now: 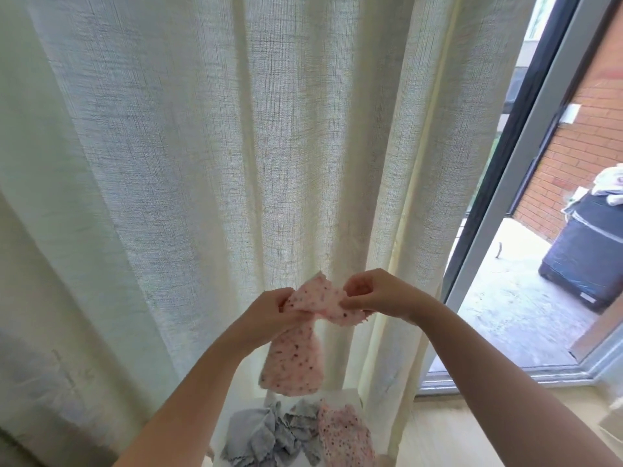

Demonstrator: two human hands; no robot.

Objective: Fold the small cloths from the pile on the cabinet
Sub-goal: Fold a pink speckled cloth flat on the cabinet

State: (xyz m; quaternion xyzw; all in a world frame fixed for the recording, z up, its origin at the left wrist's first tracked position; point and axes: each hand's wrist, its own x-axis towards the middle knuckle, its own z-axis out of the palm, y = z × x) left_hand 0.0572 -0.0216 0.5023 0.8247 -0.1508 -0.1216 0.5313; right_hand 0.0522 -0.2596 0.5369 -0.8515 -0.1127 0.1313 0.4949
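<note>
A small pink cloth with dark speckles [294,358] hangs in the air in front of the curtain. My left hand [269,315] pinches its upper left part. My right hand [374,293] pinches its upper right edge, and the cloth bunches between the two hands. Below them, on the white cabinet top [340,396], lies a pile of small cloths: several grey ones [269,436] on the left and a pink speckled one [344,436] on the right.
A cream curtain [202,163] fills the view right behind the cabinet. To the right stands a glass door with a grey frame [526,163]; outside are a brick wall and a dark bin [586,247]. Light wooden floor [448,433] lies at the lower right.
</note>
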